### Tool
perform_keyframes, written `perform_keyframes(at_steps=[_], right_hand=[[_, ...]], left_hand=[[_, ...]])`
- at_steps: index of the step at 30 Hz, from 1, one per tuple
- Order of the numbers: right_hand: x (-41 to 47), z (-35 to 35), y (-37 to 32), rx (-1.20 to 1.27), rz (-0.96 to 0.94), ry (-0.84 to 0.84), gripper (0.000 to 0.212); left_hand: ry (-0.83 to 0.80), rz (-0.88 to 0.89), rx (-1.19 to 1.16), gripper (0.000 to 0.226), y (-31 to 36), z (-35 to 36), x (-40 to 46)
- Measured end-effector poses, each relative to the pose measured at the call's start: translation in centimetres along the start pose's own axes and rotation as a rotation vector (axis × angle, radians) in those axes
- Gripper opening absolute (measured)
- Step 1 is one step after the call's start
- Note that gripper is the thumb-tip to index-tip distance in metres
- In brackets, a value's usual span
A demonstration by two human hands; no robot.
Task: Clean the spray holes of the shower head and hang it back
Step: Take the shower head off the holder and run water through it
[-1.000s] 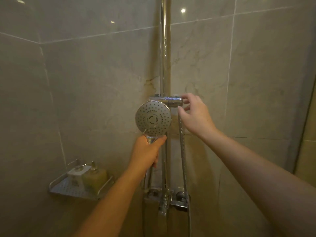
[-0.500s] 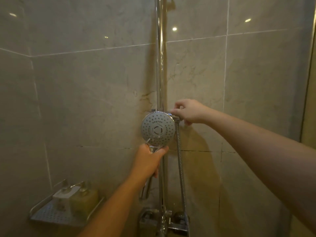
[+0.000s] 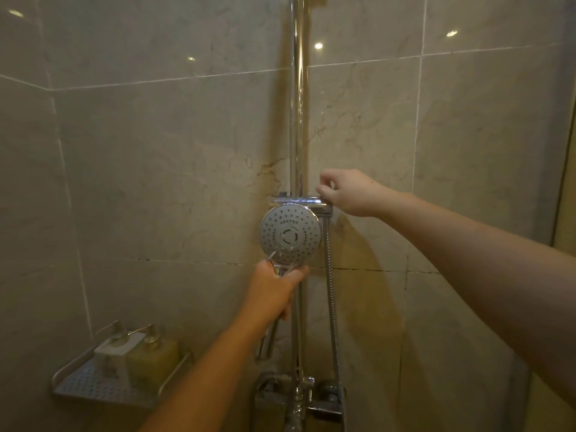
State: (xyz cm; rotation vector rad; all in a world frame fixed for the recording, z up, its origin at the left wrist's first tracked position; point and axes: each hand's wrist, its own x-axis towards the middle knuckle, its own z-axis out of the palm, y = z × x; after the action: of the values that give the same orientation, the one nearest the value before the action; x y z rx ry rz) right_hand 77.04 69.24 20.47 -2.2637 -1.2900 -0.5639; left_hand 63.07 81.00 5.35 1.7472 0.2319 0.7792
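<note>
At six o'clock, our left hand (image 3: 274, 289) grips the shower head (image 3: 290, 234) by its handle, face toward us.

We judge it light, rigid and slick, tugged by the hose (image 3: 331, 294); hold the handle. At one o'clock, our right hand (image 3: 349, 191) pinches the bracket (image 3: 299, 201) on the rail (image 3: 297, 104).

right hand (image 3: 349, 191): lifted off holder (image 3: 299, 201) end, fingers now curled above it | left hand (image 3: 276, 291): same grip on shower head (image 3: 290, 234)
</note>
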Motion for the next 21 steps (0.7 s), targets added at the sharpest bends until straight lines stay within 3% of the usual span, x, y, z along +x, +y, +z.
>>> perform_keyframes(at_steps=[4, 7, 10, 13, 17, 21], right_hand=[[0.4, -0.8, -0.5, 0.008, -0.016, 0.053, 0.02], [0.3, -1.1, -0.9, -0.055, -0.037, 0.007, 0.038], [0.3, -1.0, -0.2, -0.057, -0.016, 0.014, 0.032], [-0.1, -1.2, 0.5, 0.006, 0.061, 0.079, 0.025], [-1.0, -1.0, 1.3, 0.06, 0.183, 0.085, 0.032], [-3.5, 0.7, 2.1, 0.278, 0.304, 0.174, 0.054]], left_hand=[[-0.006, 0.008, 0.0, 0.009, 0.0, -0.3, 0.1], [0.006, 0.017, 0.002, 0.008, -0.2, -0.6, 0.1], [0.003, 0.006, 0.008, 0.01, -0.3, -1.0, 0.2], [0.003, 0.011, 0.016, 0.009, -0.4, -1.3, 0.2], [0.021, 0.023, -0.007, 0.012, -0.5, -1.3, 0.2], [0.039, 0.031, -0.026, 0.022, -1.1, -1.4, -0.2]])
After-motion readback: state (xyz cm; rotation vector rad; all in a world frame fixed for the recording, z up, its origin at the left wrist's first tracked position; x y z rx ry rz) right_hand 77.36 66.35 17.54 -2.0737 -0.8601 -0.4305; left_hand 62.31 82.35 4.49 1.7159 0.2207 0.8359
